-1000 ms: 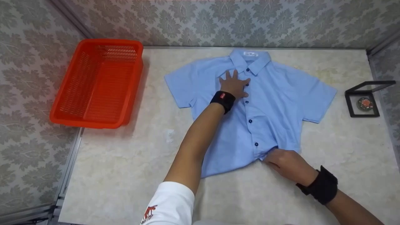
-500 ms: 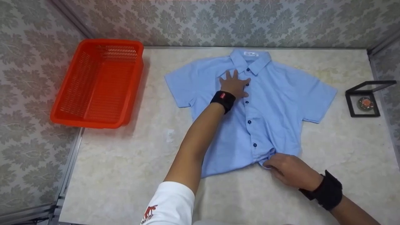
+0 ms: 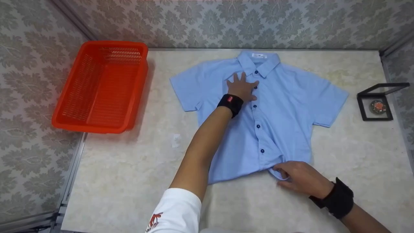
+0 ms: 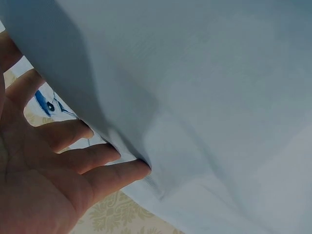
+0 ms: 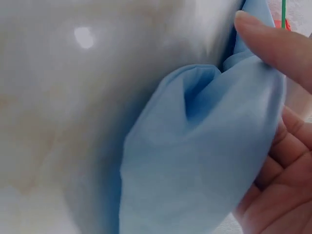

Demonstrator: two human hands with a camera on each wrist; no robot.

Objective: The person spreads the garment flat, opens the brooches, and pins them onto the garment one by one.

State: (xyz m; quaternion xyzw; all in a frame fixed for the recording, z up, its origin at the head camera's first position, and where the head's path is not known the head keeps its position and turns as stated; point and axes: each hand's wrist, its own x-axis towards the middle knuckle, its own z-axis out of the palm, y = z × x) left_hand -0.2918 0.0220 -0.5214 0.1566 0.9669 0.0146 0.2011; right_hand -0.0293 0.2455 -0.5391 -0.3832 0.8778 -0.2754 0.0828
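Two bare hands work on one blue shirt (image 3: 288, 100), which lies front up on a pale table (image 3: 129, 178), its collar (image 3: 247, 64) toward the patterned wall (image 3: 212, 26).

In my head view, the left hand (image 3: 241, 90) rests on the chest beside the dark buttons (image 3: 258, 126), fingers straight and spread. The right hand (image 3: 302, 178) grips the bottom hem (image 3: 239, 175), fingers curled at its edge. Over the last second that hand has come slightly lower, drawing out a small loop of hem, and its thumb now stands farther from the forefinger. The left hand has not moved. I judge that it steadies the cloth while the hem is worked, and that this work is unfinished, since creases run up from the grip. A red basket (image 3: 87, 128) stands far left; a black frame (image 3: 364, 110), lid raised, sits far right.

In my left wrist view, pale cloth fills most of the space, the outstretched fingertips touching it.

In my right wrist view, a loose fold sits between thumb and fingers; how firmly they pinch I cannot tell.
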